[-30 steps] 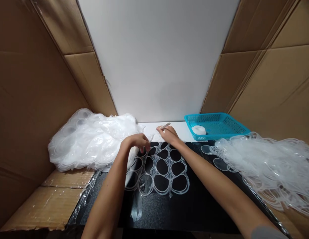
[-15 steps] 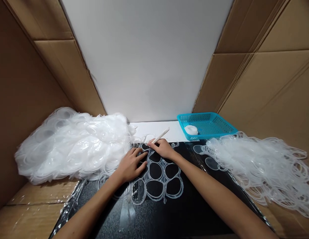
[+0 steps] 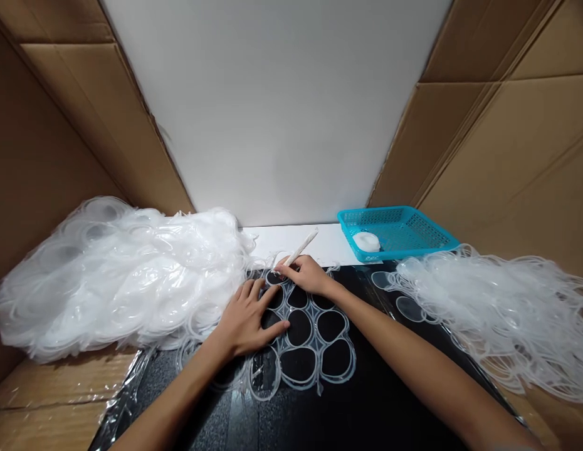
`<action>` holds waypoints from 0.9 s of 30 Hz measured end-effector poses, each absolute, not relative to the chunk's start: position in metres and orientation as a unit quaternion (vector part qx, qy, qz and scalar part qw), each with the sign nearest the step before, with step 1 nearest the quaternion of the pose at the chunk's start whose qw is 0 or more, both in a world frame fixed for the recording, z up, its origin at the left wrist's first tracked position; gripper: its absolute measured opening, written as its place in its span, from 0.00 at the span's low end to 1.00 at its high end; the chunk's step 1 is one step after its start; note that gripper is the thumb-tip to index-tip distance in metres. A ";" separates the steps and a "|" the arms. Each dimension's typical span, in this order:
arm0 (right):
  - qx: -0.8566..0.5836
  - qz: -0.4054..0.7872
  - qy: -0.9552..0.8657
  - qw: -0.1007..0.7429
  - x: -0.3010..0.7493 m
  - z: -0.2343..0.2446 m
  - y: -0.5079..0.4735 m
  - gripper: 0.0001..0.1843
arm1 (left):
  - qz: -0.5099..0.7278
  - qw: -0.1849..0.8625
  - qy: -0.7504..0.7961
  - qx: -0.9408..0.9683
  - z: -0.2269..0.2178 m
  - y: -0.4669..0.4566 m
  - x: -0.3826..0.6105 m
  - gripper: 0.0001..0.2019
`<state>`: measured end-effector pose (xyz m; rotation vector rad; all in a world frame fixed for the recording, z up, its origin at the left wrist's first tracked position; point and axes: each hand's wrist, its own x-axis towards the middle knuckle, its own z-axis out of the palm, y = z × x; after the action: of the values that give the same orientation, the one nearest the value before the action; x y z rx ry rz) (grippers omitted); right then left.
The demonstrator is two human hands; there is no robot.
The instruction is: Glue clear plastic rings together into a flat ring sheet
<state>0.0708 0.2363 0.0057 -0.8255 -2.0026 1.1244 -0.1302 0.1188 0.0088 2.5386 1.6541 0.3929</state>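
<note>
A translucent sheet of joined rings [image 3: 316,341] lies flat on the black work surface [image 3: 367,407]. Spread over its left part, my left hand [image 3: 248,318] rests with fingers apart and holds nothing. My right hand [image 3: 306,275] grips a thin white-wrapped stick, like a pen-shaped tool [image 3: 301,245], tilted up to the right. Its lower end is at a ring near the sheet's far edge; the tip itself is hidden by my fingers.
At left a large heap of translucent ring sheets [image 3: 131,282] is piled up. Another heap of ring sheets [image 3: 508,313] lies at right. A blue basket [image 3: 414,247] holds a small stack of white discs [image 3: 367,242]. Cardboard walls [image 3: 479,150] and a white panel [image 3: 282,113] stand around.
My left thumb has spread away from the fingers. My right hand with the stick has shifted slightly left along the far ring. The whole view has moved a little closer.
</note>
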 end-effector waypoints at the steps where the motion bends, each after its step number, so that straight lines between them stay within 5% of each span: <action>1: -0.315 0.438 -0.769 0.341 0.071 0.003 0.236 0.16 | 0.132 0.046 0.541 0.829 0.008 0.119 -0.130 0.39; 13: -0.312 0.424 -0.781 0.336 0.077 -0.002 0.235 0.11 | 0.156 0.070 0.512 0.842 0.013 0.124 -0.138 0.27; 27: -0.249 0.343 -0.845 0.326 0.081 -0.010 0.233 0.11 | 0.165 0.047 0.565 0.807 0.005 0.123 -0.123 0.29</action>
<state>0.0809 0.2334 -0.0099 -0.6524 -2.2155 0.8986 -0.1233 0.1234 0.0048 2.4625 1.7219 0.5029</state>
